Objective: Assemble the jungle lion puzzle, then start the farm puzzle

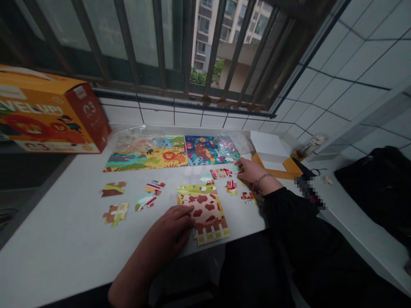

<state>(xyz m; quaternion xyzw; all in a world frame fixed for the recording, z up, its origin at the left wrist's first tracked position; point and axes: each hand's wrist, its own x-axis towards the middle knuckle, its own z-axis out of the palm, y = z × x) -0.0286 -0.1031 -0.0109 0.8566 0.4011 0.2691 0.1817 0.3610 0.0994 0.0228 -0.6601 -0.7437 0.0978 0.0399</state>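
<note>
A partly joined jigsaw puzzle with a brown-spotted cow and a white fence lies near the table's front edge. My left hand rests on its left side, fingers laid over the edge. Further back on the right, my right hand has its fingertips closed on a small puzzle piece, mostly hidden by the fingers. Beside it are a pink-and-red piece, a red barn piece and a piece with a brown figure. Loose pieces with brown, green and white parts lie on the left.
Two picture sheets lie side by side at the back under clear plastic wrap. An orange box stands at the back left. An open white-and-yellow box sits at right. A dark bag lies far right, below the tiled wall.
</note>
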